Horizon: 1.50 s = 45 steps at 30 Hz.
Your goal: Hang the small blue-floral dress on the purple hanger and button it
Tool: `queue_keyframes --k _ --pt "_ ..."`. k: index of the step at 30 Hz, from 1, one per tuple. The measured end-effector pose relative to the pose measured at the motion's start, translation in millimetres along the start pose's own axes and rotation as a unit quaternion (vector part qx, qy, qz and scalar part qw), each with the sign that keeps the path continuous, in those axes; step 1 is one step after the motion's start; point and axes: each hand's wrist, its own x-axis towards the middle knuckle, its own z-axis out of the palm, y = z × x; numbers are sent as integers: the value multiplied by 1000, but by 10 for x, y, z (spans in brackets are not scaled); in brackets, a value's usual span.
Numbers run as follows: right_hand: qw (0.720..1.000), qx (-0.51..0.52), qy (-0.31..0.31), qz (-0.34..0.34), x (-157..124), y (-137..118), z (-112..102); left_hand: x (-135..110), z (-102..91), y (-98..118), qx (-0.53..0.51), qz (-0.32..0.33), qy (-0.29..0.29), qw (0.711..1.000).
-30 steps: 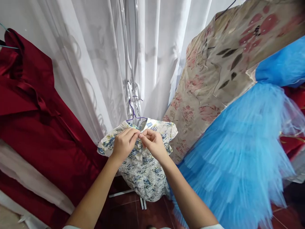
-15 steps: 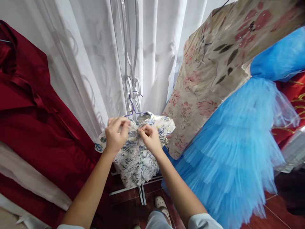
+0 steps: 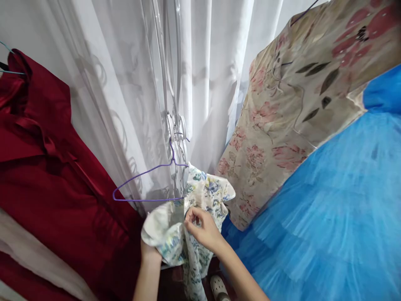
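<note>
A white blouse (image 3: 208, 188) with a blue, green and yellow floral print hangs by one side on a purple hanger (image 3: 147, 170). Its right shoulder is still over the hanger, while the left half is off and hangs lower. My right hand (image 3: 203, 228) pinches the front edge of the blouse near its middle. Under the slipped-off left part is my left hand (image 3: 151, 253), holding that fabric up; the cloth hides its fingers. The left arm of the hanger is bare.
White curved metalwork (image 3: 169, 62) holds the hanger before a white curtain (image 3: 203, 83). A dark red garment (image 3: 56, 179) hangs at left. To the right hang a beige floral dress (image 3: 260, 121) and a blue tiered tulle dress (image 3: 328, 209). A pale clog (image 3: 218, 286) shows below.
The left half of the blouse has come off the hanger, baring its left arm. My left hand moved down with that fabric. My right hand still pinches the front edge, now lower in view.
</note>
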Motion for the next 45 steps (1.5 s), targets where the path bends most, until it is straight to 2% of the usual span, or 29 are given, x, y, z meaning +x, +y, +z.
queue_keyframes --k 1,3,6,8,10,11,14,15,16,18,20,23,24,26,28,30,33,37,39,41,42,43,45 --pt "999 -23 -16 -19 -26 23 -61 -140 98 -10 -8 -7 -6 1000" --pt "995 -24 -91 -38 -92 60 -156 -331 253 34 -26 -22 -41 999" --pt "983 40 -180 18 -197 101 -231 -369 387 202 35 28 -183 982" --pt "978 75 -180 68 -250 109 -293 -292 427 303 87 72 -264 958" --pt "976 88 -175 93 -288 79 -421 -229 445 346 75 48 -341 936" --pt "975 86 -180 96 -303 46 -516 -224 451 340 49 9 -392 919" --pt "962 57 -247 106 -326 -115 -914 -319 460 230 17 -99 -550 829" --pt "956 36 -272 107 -320 -179 -1077 -368 455 172 40 -109 -577 809" --pt "952 9 -288 102 -301 -240 -1251 -411 443 111 80 -107 -581 803" --pt "959 -50 -270 74 -199 -338 -1613 -452 385 -9 176 -82 -534 823" --pt "973 -86 -212 43 13 -381 -1949 -424 283 -96 249 -53 -453 855" --pt "987 -80 -138 0 540 -344 -2233 -314 97 -97 287 14 -350 891" --pt "991 -58 -123 -15 749 -318 -2235 -277 44 -53 288 44 -325 900" --pt "990 11 -138 -24 1154 -273 -2097 -204 -43 90 283 103 -295 907" --pt "983 66 -169 -16 1468 -261 -1834 -111 -130 270 276 156 -280 906" --pt "973 103 -208 -2 1640 -290 -1569 31 -268 430 282 191 -251 906" --pt "955 141 -260 21 1670 -369 -1360 351 -630 551 336 223 -202 893" --pt "952 117 -281 32 1583 -428 -1377 903 -1242 514 440 269 -186 836" --pt "956 97 -275 29 1568 -432 -1397 1192 -1448 493 471 293 -177 813" --pt "958 86 -271 26 1573 -436 -1398 1468 -1498 522 485 317 -165 798" --pt "959 83 -270 24 1580 -443 -1394 1590 -1456 560 482 328 -157 797" --pt "960 80 -268 23 1585 -456 -1391 1694 -1371 610 468 336 -150 803" --pt "963 63 -261 23 1582 -499 -1394 1825 -1106 727 401 335 -141 841"
